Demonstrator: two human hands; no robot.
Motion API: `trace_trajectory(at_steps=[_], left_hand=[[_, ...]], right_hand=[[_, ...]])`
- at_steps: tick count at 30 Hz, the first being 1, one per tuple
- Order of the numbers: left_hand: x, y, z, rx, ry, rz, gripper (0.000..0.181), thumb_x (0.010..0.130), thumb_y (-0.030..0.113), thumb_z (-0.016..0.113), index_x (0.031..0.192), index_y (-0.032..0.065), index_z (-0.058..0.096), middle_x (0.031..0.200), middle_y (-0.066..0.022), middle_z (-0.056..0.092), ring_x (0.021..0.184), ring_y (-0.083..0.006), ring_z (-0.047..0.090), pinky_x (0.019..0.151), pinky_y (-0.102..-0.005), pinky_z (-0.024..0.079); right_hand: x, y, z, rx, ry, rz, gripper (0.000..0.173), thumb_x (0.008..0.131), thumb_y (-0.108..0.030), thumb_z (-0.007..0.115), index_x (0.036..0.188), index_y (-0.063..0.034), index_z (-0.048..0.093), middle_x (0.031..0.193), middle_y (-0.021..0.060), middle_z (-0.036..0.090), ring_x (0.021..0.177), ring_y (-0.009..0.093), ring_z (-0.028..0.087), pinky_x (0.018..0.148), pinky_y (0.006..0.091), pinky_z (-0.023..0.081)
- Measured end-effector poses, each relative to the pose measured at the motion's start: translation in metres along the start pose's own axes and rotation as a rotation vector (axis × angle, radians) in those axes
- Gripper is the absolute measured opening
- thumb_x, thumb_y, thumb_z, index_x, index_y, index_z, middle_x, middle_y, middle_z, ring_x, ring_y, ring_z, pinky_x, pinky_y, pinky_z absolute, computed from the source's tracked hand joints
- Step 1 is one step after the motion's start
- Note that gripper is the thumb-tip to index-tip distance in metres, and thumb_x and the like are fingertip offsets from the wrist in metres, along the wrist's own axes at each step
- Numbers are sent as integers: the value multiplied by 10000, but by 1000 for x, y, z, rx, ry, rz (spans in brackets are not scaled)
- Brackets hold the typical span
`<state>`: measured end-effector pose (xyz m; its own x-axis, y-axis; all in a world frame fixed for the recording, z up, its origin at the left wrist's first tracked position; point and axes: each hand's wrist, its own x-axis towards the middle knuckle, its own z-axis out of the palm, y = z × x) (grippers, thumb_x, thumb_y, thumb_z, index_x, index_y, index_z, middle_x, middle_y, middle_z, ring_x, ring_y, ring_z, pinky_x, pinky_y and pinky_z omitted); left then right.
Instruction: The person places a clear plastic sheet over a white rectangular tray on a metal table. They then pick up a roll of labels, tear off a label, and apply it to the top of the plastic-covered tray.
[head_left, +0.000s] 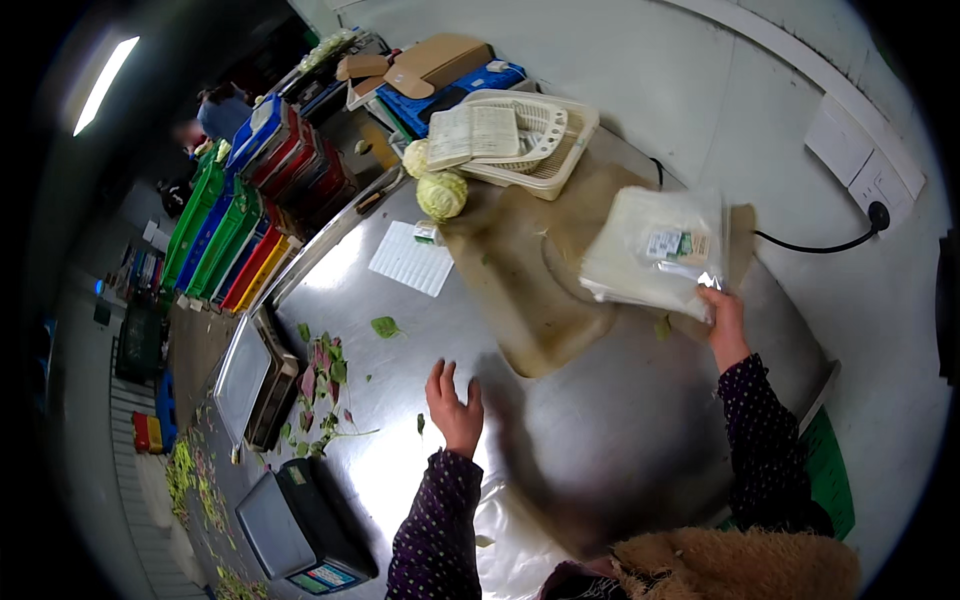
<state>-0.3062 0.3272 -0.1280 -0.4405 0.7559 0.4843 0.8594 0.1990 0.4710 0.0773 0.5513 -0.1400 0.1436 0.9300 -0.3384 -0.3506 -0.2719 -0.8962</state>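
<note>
My right hand (724, 319) grips the near corner of a stack of clear plastic bags (637, 255), whose top bag bears a printed label (679, 244). The stack is over a brown sheet or shallow tray (551, 330) on the metal table (607, 420). Nothing is in my left hand (455, 409); its fingers are spread above the tabletop. Left of that hand, loose green and purple leaves (322, 375) are scattered, and a single green leaf (385, 327) lies farther off. Clear plastic film (514, 540) is on the table close to my body.
Two weighing scales (259, 382) (307, 525) stand along the left edge. Beyond are a sheet of white labels (412, 259), cabbages (441, 195) and a cream plastic basket (559, 176) with an open notebook (472, 133). Stacked crates (225, 232) rise left; a power cord (814, 246) runs to the wall.
</note>
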Motion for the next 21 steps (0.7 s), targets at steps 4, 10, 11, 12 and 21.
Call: trace_trajectory(at_steps=[4, 10, 11, 12, 21], left_hand=[[97, 52, 35, -35, 23, 275, 434, 772, 97, 693, 1176, 40, 545, 1237, -178, 537, 1078, -368, 535, 901, -415, 450], [230, 119, 134, 0, -45, 374, 343, 800, 211, 657, 1092, 55, 569, 1147, -108, 591, 1010, -323, 572, 818, -416, 488], [251, 130, 143, 105, -33, 378, 327, 793, 198, 654, 1078, 59, 576, 1087, -107, 611, 974, -320, 580, 812, -411, 488], [273, 137, 153, 100, 28, 539, 341, 781, 217, 656, 1081, 68, 590, 1081, -111, 614, 973, -299, 583, 786, -407, 492], [286, 131, 216, 698, -385, 483, 177, 761, 221, 613, 836, 96, 713, 907, -54, 673, 1005, -287, 568, 751, -416, 502]], right_hand=[[-7, 29, -13, -38, 120, 70, 240, 733, -16, 689, 959, 45, 633, 891, 71, 647, 783, 173, 619, 702, 301, 488], [-13, 41, -9, -61, 125, -75, 295, 746, -23, 678, 1032, 13, 612, 938, 73, 641, 810, 145, 600, 720, 282, 479], [-12, 41, -11, -62, 103, -70, 293, 752, -22, 672, 1035, 17, 609, 942, 72, 639, 818, 142, 598, 727, 281, 478], [-12, 42, -14, -61, 81, -59, 291, 757, -21, 667, 1039, 20, 606, 946, 70, 638, 825, 140, 596, 734, 279, 477], [-15, 32, -17, 0, 78, 36, 293, 784, -18, 650, 1069, 18, 595, 951, 66, 632, 825, 145, 599, 734, 279, 488]])
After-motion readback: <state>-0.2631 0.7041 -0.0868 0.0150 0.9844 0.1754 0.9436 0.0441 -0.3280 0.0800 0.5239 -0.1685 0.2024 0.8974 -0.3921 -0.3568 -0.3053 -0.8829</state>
